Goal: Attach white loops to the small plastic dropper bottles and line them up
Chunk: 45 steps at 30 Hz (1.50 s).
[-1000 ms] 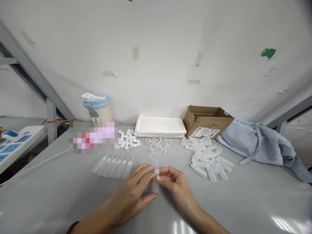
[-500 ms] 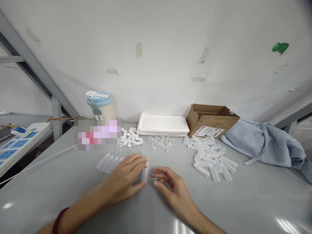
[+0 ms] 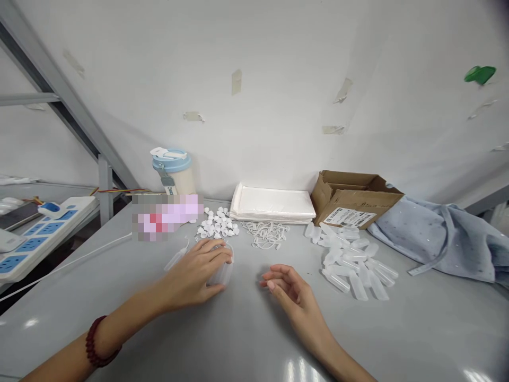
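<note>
My left hand [image 3: 199,270] is closed about a small translucent plastic bottle [image 3: 224,273], fingers at its neck and thumb low on its side. A thin looped cord shows at the bottle's top. Partly covered by that hand is a row of similar bottles with cords; the leftmost corded bottle [image 3: 174,260] shows beyond the knuckles. My right hand [image 3: 292,297] hovers or rests to the right with loosely curled fingers apart, holding nothing. Farther right lies a loose pile of uncapped translucent bottles [image 3: 358,285]. White caps [image 3: 217,225] and pale cord loops [image 3: 266,234] lie in heaps behind my hands.
Against the wall stand a blue-lidded cup [image 3: 177,178], a stack of white padded sheets or envelopes [image 3: 274,201] and an open cardboard box [image 3: 353,204]. Grey-blue cloth [image 3: 445,244] lies at right. A power strip [image 3: 47,233] and white cable [image 3: 79,259] are at left.
My left hand has moved left with the bottle, toward the row of corded bottles. The right hand has shifted slightly right, still holding nothing. The view has turned a little left.
</note>
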Available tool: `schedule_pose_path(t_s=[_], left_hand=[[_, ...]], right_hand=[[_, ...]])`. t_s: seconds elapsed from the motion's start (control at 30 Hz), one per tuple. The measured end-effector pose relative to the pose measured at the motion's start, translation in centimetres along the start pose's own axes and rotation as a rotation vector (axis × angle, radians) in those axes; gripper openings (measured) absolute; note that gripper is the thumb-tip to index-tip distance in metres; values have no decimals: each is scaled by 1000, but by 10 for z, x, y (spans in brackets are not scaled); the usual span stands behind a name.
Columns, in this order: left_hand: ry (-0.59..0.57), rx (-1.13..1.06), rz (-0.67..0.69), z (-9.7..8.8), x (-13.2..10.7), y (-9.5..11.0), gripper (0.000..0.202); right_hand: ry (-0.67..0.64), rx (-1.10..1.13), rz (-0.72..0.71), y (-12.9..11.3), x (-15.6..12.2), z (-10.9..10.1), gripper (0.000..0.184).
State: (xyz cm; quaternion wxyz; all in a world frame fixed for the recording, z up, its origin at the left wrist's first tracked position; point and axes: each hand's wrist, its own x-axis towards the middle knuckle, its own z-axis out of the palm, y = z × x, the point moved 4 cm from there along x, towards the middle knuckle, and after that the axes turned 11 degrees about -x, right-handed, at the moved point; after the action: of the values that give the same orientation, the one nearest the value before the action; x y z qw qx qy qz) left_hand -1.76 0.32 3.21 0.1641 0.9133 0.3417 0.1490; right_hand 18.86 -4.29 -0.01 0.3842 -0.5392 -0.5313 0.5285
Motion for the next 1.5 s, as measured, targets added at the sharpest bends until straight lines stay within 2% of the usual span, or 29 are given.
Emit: schedule_pose_path(t_s=[0.33,0.63,0.77,0.83,0.93,1.1,1.23,1.37,1.5], left_hand=[[-80,-29,-59,2,0,-3,35],[-90,-85,-67,1,-1,-2,39],[-20,-141,-65,-7,14,3,37],[37,-149,-79,-9,31,5,24],[33,-101,-100,-2,62,6,16],[48,-75,-144,15,95,-2,15],[71,-120,-169,19,98,-2,17],[153,-232,-255,10,90,-3,14],[272,-406,-376,-3,85,-8,15]], right_hand=[[93,-6,22,-9,7,-25,32],[319,-15,-28,-19,9,-66,29],[372,-125,-41,-24,10,-82,31],[359,-300,-15,-26,10,-89,32],[364,-558,17,-28,13,-99,26],[451,-523,15,-31,15,-116,24],[495,-516,19,-32,12,-123,25],[503,-529,35,-32,9,-123,24],[416,-699,46,-26,11,-123,19]])
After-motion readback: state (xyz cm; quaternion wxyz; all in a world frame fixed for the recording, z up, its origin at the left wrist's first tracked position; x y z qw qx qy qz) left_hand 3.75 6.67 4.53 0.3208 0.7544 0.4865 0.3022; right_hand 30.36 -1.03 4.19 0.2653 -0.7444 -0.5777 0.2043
